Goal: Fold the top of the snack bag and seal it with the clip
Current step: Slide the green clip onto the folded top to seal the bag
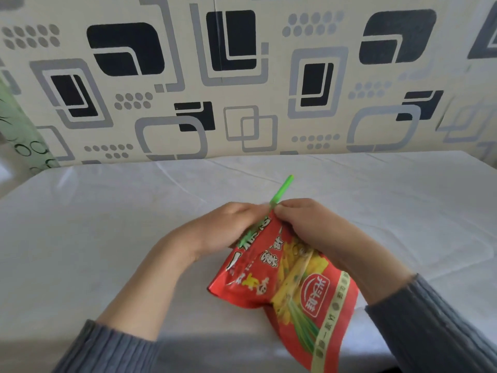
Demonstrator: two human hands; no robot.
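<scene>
A red and yellow snack bag (290, 281) lies on the white table (107, 224), its top end pointing away from me. A green clip (281, 192) lies across the top of the bag, one end sticking up beyond my fingers, the other end showing below my left hand. My left hand (228, 227) grips the bag's top and the clip from the left. My right hand (309, 224) pinches the bag's top from the right, beside the clip. Whether the clip is snapped closed is hidden by my fingers.
A wall with black and grey square patterns (242, 76) rises right behind the table's far edge. A green patterned curtain (16, 130) hangs at the far left. Grey sleeves cover both forearms.
</scene>
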